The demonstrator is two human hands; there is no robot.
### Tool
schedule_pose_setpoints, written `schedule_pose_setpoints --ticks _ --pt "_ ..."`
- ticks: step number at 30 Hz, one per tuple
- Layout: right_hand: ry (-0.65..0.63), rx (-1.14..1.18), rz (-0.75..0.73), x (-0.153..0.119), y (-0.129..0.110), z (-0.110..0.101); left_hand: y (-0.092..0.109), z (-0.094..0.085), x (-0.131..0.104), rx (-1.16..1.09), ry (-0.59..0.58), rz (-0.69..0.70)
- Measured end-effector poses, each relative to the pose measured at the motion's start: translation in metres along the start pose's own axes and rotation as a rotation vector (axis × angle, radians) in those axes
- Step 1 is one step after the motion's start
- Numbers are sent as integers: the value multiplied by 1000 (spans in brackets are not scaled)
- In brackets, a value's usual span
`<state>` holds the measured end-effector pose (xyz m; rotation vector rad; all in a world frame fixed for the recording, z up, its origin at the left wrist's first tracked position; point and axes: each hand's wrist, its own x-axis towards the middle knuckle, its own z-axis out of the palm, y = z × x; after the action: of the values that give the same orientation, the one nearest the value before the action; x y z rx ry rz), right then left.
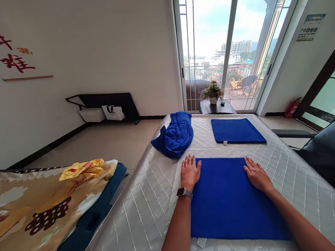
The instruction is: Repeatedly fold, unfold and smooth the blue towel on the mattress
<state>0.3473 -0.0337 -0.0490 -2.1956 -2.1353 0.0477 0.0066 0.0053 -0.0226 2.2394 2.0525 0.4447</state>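
Fingers extended and unclenched, my left hand and right hand lie flat at opposite side edges of the nearer folded blue towel. Beyond it, on the quilted mattress, sit a crumpled blue towel and another folded one.

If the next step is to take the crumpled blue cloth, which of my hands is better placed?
Probably the left hand. It lies just below the crumpled blue cloth, while the right hand is at the opposite edge of the flat blue cloth.
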Motion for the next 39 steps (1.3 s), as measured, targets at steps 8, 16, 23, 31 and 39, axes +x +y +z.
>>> schedule_pose_setpoints --ticks 8,16,23,31,39 --pt "5 -20 -18 1 2 4 -6 -1 4 -89 6 -30" --pt "8 -2 -18 2 1 3 2 -13 3 -159 147 -18" --pt "-2 42 15 0 -3 -4 43 -38 -14 -143 223 137" --pt "-11 48 34 -2 -9 -12 109 -34 -52 -114 117 450" --pt "0 26 7 -2 -9 -13 161 -3 -59 -136 15 565"
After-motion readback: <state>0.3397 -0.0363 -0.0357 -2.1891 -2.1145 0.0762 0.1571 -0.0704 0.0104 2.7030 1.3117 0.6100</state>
